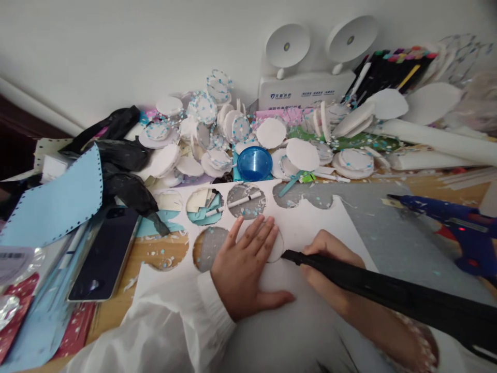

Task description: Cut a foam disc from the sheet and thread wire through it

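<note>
A white foam sheet [326, 217] lies in front of me, with several round holes cut out of it. My left hand [250, 272] rests flat on the sheet, fingers stretched and thumb out to the side, partly covering a round outline [276, 247]. My right hand [330, 264] is closed around a long black cutter knife [373, 285]. Its front end is at the right edge of that outline, and the blade itself is too small to make out. Through two upper holes shows a white stick-like pen [233, 203].
Behind the sheet are piled white foam discs [272, 132], some with blue-dotted trim, and a blue round lid [254, 163]. A blue glue gun [454, 223] lies right on a grey mat [384, 228]. At left are a phone [104, 254] and black plastic [124, 155].
</note>
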`<state>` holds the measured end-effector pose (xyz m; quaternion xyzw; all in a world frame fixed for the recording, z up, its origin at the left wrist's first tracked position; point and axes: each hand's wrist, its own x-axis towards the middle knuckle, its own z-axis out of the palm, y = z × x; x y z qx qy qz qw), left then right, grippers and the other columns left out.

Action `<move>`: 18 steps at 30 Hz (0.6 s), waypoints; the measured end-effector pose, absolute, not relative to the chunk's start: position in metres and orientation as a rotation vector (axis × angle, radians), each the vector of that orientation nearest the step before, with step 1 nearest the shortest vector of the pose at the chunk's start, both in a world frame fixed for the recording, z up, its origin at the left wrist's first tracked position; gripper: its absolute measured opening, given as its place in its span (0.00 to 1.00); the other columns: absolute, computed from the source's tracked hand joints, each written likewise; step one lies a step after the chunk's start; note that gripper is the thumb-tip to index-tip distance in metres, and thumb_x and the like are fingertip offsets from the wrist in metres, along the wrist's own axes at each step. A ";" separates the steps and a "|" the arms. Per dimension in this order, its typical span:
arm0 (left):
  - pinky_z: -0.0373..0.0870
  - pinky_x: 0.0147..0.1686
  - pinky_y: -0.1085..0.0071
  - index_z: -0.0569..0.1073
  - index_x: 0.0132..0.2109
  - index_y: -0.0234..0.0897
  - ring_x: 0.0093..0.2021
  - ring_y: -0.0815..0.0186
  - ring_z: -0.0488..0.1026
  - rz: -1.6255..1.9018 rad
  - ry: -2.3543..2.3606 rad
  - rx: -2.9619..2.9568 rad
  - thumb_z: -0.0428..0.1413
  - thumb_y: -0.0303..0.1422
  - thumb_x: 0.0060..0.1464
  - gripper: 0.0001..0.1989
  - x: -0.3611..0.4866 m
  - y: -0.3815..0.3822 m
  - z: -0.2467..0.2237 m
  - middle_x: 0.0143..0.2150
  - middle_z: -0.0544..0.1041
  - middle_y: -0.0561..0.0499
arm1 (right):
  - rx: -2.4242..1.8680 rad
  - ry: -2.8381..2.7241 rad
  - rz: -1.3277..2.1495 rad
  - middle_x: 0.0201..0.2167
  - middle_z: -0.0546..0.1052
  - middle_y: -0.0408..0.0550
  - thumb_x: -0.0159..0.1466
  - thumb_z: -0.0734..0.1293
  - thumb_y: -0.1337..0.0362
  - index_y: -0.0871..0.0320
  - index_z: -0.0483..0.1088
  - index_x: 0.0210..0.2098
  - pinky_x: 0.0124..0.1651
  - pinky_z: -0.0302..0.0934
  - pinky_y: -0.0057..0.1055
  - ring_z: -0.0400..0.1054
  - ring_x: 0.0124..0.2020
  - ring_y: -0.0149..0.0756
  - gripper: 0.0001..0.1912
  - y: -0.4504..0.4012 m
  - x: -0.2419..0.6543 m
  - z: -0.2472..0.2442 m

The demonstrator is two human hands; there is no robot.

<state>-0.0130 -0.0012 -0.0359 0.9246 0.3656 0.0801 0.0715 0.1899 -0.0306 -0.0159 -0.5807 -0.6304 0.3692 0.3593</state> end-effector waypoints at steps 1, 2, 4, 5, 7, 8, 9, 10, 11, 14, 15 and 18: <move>0.23 0.69 0.55 0.51 0.70 0.29 0.72 0.53 0.47 0.237 1.096 2.778 0.38 0.65 0.54 0.50 -0.013 -0.001 -0.036 0.72 0.51 0.43 | -1.509 -1.638 0.969 0.21 0.65 0.40 0.59 0.63 0.66 0.53 0.59 0.25 0.22 0.55 0.26 0.60 0.23 0.32 0.08 -0.030 0.189 -0.013; 0.23 0.69 0.55 0.51 0.70 0.29 0.72 0.53 0.47 0.232 1.098 2.774 0.38 0.65 0.54 0.50 -0.013 -0.001 -0.036 0.72 0.51 0.43 | -1.519 -1.643 0.975 0.20 0.65 0.40 0.59 0.63 0.66 0.53 0.59 0.24 0.22 0.55 0.26 0.60 0.22 0.32 0.08 -0.030 0.188 -0.012; 0.26 0.69 0.54 0.51 0.70 0.29 0.72 0.53 0.47 0.222 1.104 2.769 0.39 0.65 0.54 0.50 -0.013 -0.001 -0.036 0.72 0.52 0.43 | -1.532 -1.643 0.953 0.20 0.64 0.39 0.58 0.63 0.65 0.53 0.58 0.24 0.21 0.54 0.26 0.59 0.22 0.31 0.09 -0.030 0.188 -0.012; 0.28 0.70 0.53 0.51 0.70 0.29 0.72 0.52 0.47 0.217 1.105 2.768 0.39 0.65 0.54 0.50 -0.013 -0.001 -0.035 0.72 0.52 0.43 | -1.536 -1.649 0.942 0.20 0.64 0.39 0.58 0.63 0.66 0.53 0.58 0.24 0.21 0.53 0.25 0.59 0.22 0.31 0.08 -0.030 0.189 -0.013; 0.29 0.70 0.52 0.50 0.70 0.29 0.72 0.52 0.47 0.213 1.107 2.766 0.39 0.65 0.54 0.50 -0.012 -0.001 -0.035 0.72 0.52 0.43 | -1.541 -1.664 0.926 0.20 0.63 0.39 0.58 0.62 0.67 0.53 0.58 0.24 0.22 0.53 0.25 0.58 0.22 0.31 0.08 -0.029 0.188 -0.015; 0.28 0.70 0.53 0.50 0.70 0.29 0.72 0.52 0.47 0.216 1.107 2.766 0.38 0.65 0.54 0.50 -0.012 -0.001 -0.036 0.72 0.51 0.43 | -1.545 -1.669 0.920 0.20 0.62 0.38 0.57 0.62 0.67 0.54 0.58 0.24 0.22 0.53 0.25 0.57 0.22 0.30 0.08 -0.029 0.188 -0.016; 0.26 0.69 0.53 0.50 0.70 0.29 0.72 0.53 0.47 0.220 1.108 2.764 0.38 0.65 0.54 0.51 -0.012 -0.001 -0.036 0.72 0.51 0.43 | -1.553 -1.669 0.915 0.19 0.61 0.38 0.57 0.62 0.67 0.54 0.57 0.23 0.21 0.52 0.25 0.56 0.22 0.30 0.09 -0.028 0.186 -0.016; 0.25 0.69 0.54 0.51 0.70 0.29 0.72 0.53 0.47 0.223 1.109 2.760 0.39 0.65 0.54 0.51 -0.011 -0.002 -0.036 0.72 0.51 0.43 | -1.559 -1.665 0.913 0.19 0.60 0.38 0.57 0.62 0.68 0.54 0.56 0.23 0.21 0.51 0.25 0.55 0.22 0.30 0.09 -0.027 0.185 -0.017; 0.23 0.69 0.55 0.51 0.70 0.29 0.72 0.54 0.46 0.223 1.111 2.756 0.39 0.65 0.54 0.51 -0.011 -0.002 -0.036 0.72 0.51 0.43 | -1.560 -1.657 0.910 0.19 0.59 0.38 0.56 0.62 0.68 0.54 0.55 0.22 0.21 0.51 0.24 0.55 0.22 0.29 0.10 -0.026 0.184 -0.017; 0.20 0.68 0.56 0.51 0.69 0.28 0.72 0.55 0.46 0.212 1.109 2.747 0.39 0.65 0.54 0.50 -0.010 -0.002 -0.035 0.72 0.49 0.43 | -1.565 -1.632 0.893 0.19 0.56 0.37 0.54 0.63 0.70 0.54 0.52 0.22 0.21 0.49 0.24 0.52 0.22 0.28 0.13 -0.024 0.181 -0.020; 0.20 0.68 0.56 0.51 0.69 0.28 0.72 0.54 0.46 0.206 1.106 2.746 0.39 0.65 0.54 0.50 -0.010 -0.002 -0.035 0.72 0.49 0.43 | -1.564 -1.635 0.892 0.19 0.56 0.37 0.54 0.63 0.70 0.54 0.52 0.22 0.21 0.49 0.24 0.52 0.22 0.28 0.13 -0.023 0.182 -0.021; 0.22 0.69 0.54 0.51 0.70 0.28 0.72 0.53 0.46 0.195 1.099 2.740 0.40 0.65 0.54 0.50 -0.011 -0.001 -0.035 0.72 0.49 0.42 | -1.513 -1.640 0.952 0.20 0.60 0.37 0.55 0.64 0.69 0.54 0.55 0.22 0.22 0.51 0.24 0.55 0.22 0.28 0.11 -0.021 0.189 -0.024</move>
